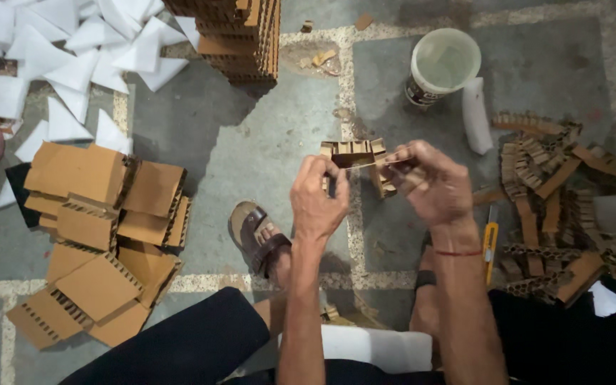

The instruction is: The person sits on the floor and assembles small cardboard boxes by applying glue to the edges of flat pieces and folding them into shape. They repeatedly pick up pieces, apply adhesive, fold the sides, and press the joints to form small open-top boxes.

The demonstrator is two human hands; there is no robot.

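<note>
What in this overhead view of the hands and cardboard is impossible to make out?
- Head view: the near side of the small cardboard piece is covered by the left hand and right hand.
- The thin strand between the fingers is too fine to identify.
- The white bucket: its contents are unclear.
- The cardboard stack is cut off by the top edge.
- The yellow knife: its blade is too small to see.

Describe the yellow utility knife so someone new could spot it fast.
Start at the loose heap of brown cardboard strips on the floor to the person's right. At its near-left edge, just past the right hand and its wrist, lies the utility knife, pointing away from the person. It is the only slim yellow thing among brown scraps.
</note>
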